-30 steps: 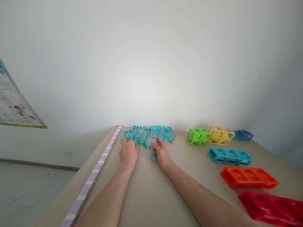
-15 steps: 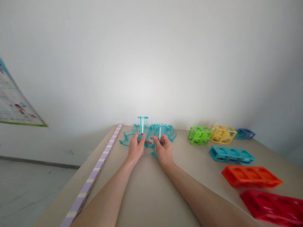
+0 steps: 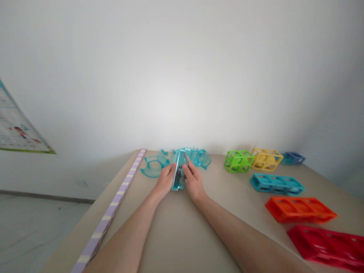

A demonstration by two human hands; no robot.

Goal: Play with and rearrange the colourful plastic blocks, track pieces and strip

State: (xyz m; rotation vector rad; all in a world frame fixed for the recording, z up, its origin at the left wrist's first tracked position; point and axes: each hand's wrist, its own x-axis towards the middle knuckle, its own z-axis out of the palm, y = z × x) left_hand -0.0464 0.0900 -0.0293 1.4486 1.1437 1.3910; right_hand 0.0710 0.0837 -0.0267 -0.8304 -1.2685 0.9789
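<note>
Two clear teal pieces are apparently standing edge to edge mid-table, the left hand holding their left side and the right hand gripping their right between thumb and fingers; whether they are locking together is not showing, so this joining looks unfinished. Farther off, near the wall, a curved teal piece is lying at left and a teal cluster at right, both waiting outside the hands' grip.

Likely a children's playroom — cartoon poster, bright plastic frames.
</note>
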